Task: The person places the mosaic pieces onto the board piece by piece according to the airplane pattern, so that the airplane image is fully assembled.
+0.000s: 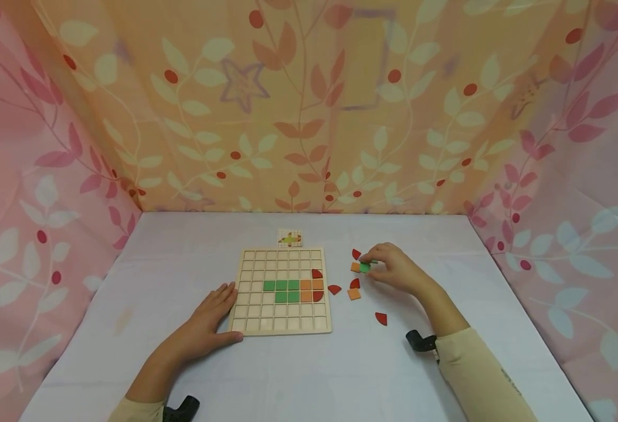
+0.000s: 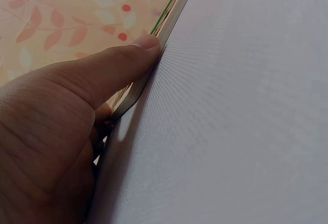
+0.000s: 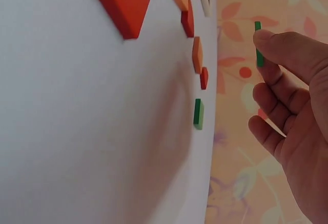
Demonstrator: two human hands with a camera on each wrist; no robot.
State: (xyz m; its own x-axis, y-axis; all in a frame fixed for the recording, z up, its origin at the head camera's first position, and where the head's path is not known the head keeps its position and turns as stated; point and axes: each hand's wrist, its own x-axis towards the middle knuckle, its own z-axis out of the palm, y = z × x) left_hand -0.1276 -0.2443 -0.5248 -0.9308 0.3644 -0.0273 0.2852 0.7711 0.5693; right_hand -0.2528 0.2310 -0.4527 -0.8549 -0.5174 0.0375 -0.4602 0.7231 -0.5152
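A wooden grid board (image 1: 281, 324) lies on the table with green square tiles (image 1: 288, 291), orange squares (image 1: 306, 291) and red quarter-round pieces (image 1: 317, 274) in its cells. Along its left side rests my left hand (image 1: 206, 325), the thumb (image 2: 146, 42) against the front edge and the other fingers extended. To the board's right, my right hand (image 1: 396, 269) pinches a green square tile (image 3: 259, 57) between thumb and forefinger, above the table. Below it, another green tile (image 3: 199, 114) lies on the cloth beside an orange tile (image 1: 355, 267).
Loose red quarter-rounds (image 1: 381, 319) and a further orange square (image 1: 354, 294) are scattered right of the board. A small pattern card (image 1: 290, 234) sits behind the board's far edge. Patterned cloth walls (image 1: 298, 117) enclose the white table (image 1: 267, 375) at the back and sides.
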